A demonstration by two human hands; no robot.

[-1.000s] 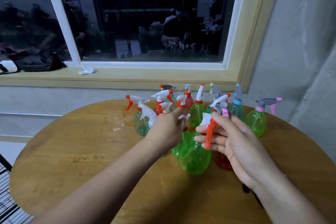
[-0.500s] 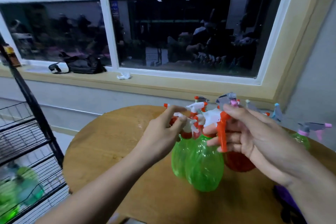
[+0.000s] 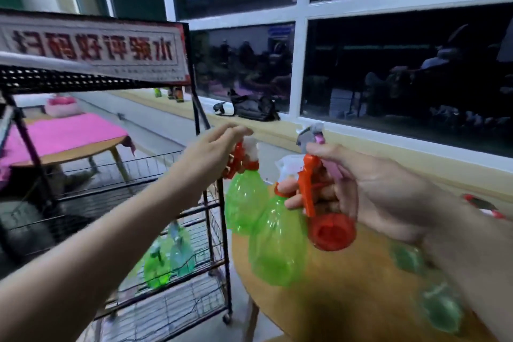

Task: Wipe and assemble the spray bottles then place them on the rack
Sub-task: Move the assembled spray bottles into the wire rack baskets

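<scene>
Background has swung round to the wire rack (image 3: 226, 272) at left; my left hand (image 3: 211, 153) pinches a green spray bottle (image 3: 244, 203), my right hand (image 3: 369, 194) grips a second green bottle (image 3: 277, 244) and a red bottle (image 3: 333, 233), so I reckon shelving comes next.

Both arms are bare from the frame's edges to the fingers: the left forearm (image 3: 111, 236) fills the lower left of the frame as a long, slim, smooth shape narrowing to the wrist, and the right forearm (image 3: 477, 258) shows broad and blurred in the lower right corner. The left hand (image 3: 211, 153), just left of centre, is slender with long fingers, its outline softened by blur. The right hand (image 3: 369, 191), right of centre, shows its back and knuckles, with short rounded nails just made out on the fingertips (image 3: 281, 184).
</scene>
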